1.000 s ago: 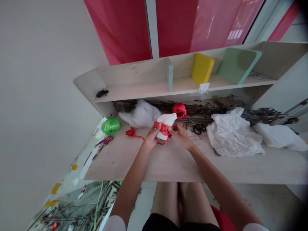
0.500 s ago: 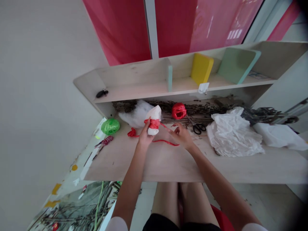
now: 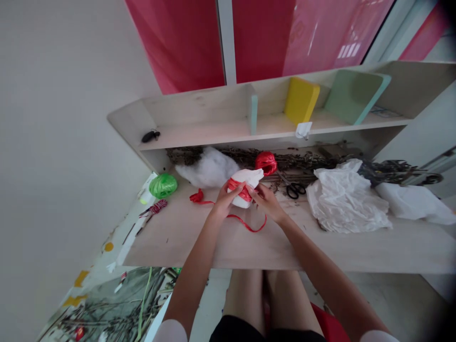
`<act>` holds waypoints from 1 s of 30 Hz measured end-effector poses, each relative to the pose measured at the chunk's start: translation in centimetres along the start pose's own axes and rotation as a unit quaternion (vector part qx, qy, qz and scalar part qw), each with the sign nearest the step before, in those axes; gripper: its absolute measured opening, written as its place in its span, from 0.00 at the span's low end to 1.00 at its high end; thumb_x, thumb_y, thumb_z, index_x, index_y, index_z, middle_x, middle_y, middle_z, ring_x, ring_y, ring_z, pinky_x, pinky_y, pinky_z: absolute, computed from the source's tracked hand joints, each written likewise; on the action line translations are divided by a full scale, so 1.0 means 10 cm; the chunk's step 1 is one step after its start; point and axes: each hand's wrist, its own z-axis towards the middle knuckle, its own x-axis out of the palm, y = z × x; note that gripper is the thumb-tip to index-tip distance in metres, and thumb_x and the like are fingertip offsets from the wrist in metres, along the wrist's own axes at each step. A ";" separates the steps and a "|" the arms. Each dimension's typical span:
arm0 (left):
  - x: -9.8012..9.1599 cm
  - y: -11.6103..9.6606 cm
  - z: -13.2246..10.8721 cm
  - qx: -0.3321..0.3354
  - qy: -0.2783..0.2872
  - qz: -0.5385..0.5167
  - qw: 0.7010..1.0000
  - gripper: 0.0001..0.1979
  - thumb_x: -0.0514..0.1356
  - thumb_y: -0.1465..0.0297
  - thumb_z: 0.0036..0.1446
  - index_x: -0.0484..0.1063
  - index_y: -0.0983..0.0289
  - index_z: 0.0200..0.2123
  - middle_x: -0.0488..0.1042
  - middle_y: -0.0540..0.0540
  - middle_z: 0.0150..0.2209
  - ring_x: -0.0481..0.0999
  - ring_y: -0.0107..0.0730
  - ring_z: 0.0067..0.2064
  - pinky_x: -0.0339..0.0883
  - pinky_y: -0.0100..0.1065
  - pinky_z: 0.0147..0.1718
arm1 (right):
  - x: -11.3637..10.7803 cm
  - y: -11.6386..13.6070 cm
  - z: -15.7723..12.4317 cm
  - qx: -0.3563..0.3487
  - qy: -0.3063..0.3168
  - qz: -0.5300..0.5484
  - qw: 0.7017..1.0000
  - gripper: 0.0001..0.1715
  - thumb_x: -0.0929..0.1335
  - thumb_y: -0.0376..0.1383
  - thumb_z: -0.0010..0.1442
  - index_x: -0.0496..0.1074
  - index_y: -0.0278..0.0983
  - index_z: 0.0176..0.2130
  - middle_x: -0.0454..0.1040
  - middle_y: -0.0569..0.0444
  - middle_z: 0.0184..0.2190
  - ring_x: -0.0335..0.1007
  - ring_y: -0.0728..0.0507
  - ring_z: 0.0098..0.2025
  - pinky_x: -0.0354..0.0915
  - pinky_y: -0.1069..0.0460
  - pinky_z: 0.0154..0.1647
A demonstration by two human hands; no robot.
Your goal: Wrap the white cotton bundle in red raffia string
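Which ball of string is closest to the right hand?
The red ball, just beyond the right hand on the shelf. The green ball lies much farther away, past the left hand.

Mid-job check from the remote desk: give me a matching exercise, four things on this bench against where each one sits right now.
Things:
1. green twine ball
2. black-handled scissors
3. yellow block
4. red-wrapped white bundle

Places:
A. on the upper shelf
B. between the left hand and right hand
C. at the left end of the desk
D. just left of the crumpled white plastic

Pairs: 1-C, 2-D, 3-A, 4-B
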 end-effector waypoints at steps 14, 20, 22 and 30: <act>-0.06 0.02 -0.01 0.015 0.045 0.089 0.995 0.31 0.74 0.70 0.36 0.73 0.62 0.47 0.79 0.56 0.40 0.78 0.35 0.40 0.70 0.33 0.41 | -0.10 0.03 0.02 0.035 -0.014 -0.027 0.999 0.23 0.70 0.54 0.48 0.72 0.36 0.27 0.75 0.52 0.26 0.67 0.45 0.28 0.62 0.50 0.30; -0.05 -0.05 -0.02 -0.007 0.044 0.037 0.998 0.28 0.73 0.67 0.39 0.73 0.63 0.46 0.79 0.56 0.40 0.78 0.32 0.37 0.71 0.30 0.36 | -0.22 0.14 0.01 0.131 0.065 0.071 0.987 0.30 0.71 0.58 0.45 0.72 0.34 0.29 0.60 0.61 0.18 0.49 0.53 0.19 0.46 0.55 0.19; -0.08 -0.09 -0.02 -0.018 0.016 0.031 0.999 0.25 0.73 0.67 0.40 0.74 0.63 0.44 0.79 0.55 0.40 0.78 0.31 0.36 0.70 0.29 0.34 | -0.29 0.13 0.02 0.150 0.085 0.099 0.980 0.31 0.72 0.57 0.44 0.73 0.33 0.33 0.58 0.63 0.18 0.45 0.55 0.19 0.42 0.55 0.19; -0.12 -0.12 -0.02 -0.017 -0.005 0.015 1.000 0.28 0.73 0.70 0.38 0.73 0.63 0.47 0.79 0.54 0.40 0.78 0.31 0.36 0.70 0.28 0.33 | -0.37 0.04 0.06 0.096 0.024 0.030 0.995 0.33 0.67 0.63 0.48 0.67 0.35 0.21 0.56 0.62 0.15 0.49 0.53 0.18 0.46 0.55 0.19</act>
